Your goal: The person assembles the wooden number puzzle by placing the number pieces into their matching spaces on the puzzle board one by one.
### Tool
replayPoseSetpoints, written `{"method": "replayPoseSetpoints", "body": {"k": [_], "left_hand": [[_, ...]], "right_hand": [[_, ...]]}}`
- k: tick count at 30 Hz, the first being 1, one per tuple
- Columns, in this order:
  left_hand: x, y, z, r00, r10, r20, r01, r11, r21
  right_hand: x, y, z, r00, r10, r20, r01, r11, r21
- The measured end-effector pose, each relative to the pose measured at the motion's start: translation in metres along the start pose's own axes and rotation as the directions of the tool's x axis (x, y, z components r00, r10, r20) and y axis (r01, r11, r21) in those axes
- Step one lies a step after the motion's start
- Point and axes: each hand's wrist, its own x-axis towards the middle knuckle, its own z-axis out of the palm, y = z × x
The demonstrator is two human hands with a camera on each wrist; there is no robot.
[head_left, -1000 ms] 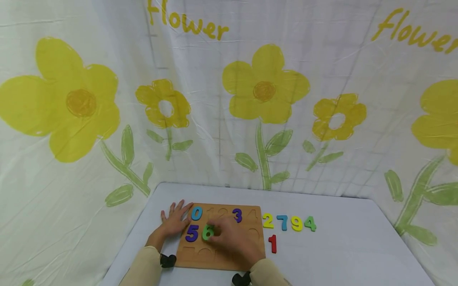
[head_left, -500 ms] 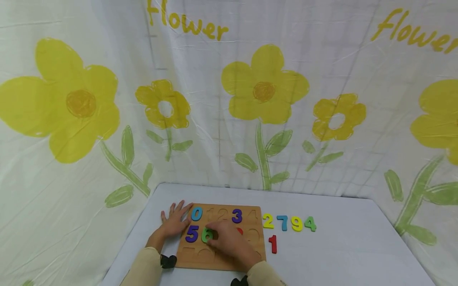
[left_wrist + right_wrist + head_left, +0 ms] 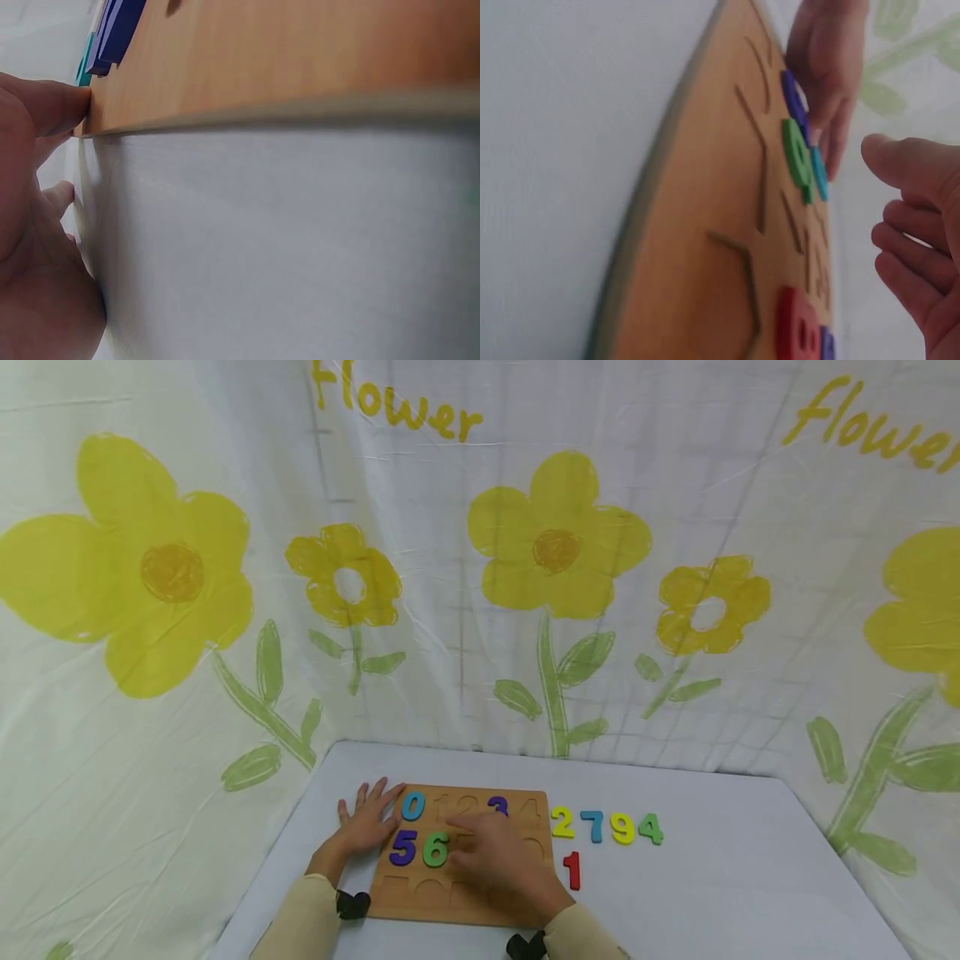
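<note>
A wooden number puzzle board [image 3: 408, 906] lies on the white table. My left hand [image 3: 366, 825] rests beside its left edge with fingers spread, the thumb touching the rim. Over the board's middle hovers my right hand [image 3: 501, 853], holding nothing, with thumb and index finger apart just right of the green 6 [image 3: 428, 848]. The 6 sits right of the purple 5 [image 3: 402, 837] and below the blue 0 [image 3: 406, 807]. A purple 3 [image 3: 498, 803] is partly covered by the right hand. The red 8 [image 3: 786, 326] shows on the board in the right wrist view, hidden from the head view.
Right of the board lie a yellow 2 [image 3: 562, 833], a blue 7 [image 3: 597, 831], a yellow 9 [image 3: 621, 818] and a green 4 [image 3: 650, 830] in a row. A red 1 [image 3: 573, 871] lies below them. A flower-printed curtain [image 3: 450, 710] hangs behind the table.
My right hand has let go of the green 6 and drawn back to the right and up, uncovering it. The left hand has stayed put.
</note>
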Motion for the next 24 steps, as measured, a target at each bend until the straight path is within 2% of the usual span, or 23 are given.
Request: {"method": "replayPoseSetpoints", "body": {"k": [9,13,17,24], "left_hand": [[-0.005,0.010,-0.005,1.000,0.014,-0.007,-0.014,1.000,-0.021],[-0.003,0.008,-0.004,1.000,0.012,-0.001,-0.012,1.000,-0.014],[0.000,0.005,0.000,1.000,0.001,0.006,-0.001,1.000,-0.004],[-0.003,0.008,-0.003,1.000,0.003,-0.004,-0.003,1.000,-0.001]], "right_hand": [[-0.023,0.011,-0.044,0.999,-0.026,-0.034,0.028,0.998,0.048],[-0.038,0.018,-0.062,0.997,-0.045,-0.066,0.050,0.996,0.073],[-0.055,0.027,-0.078,0.997,-0.043,-0.065,0.049,0.995,0.090],[-0.086,0.051,-0.103,0.995,-0.053,-0.080,0.053,0.999,-0.002]]}}
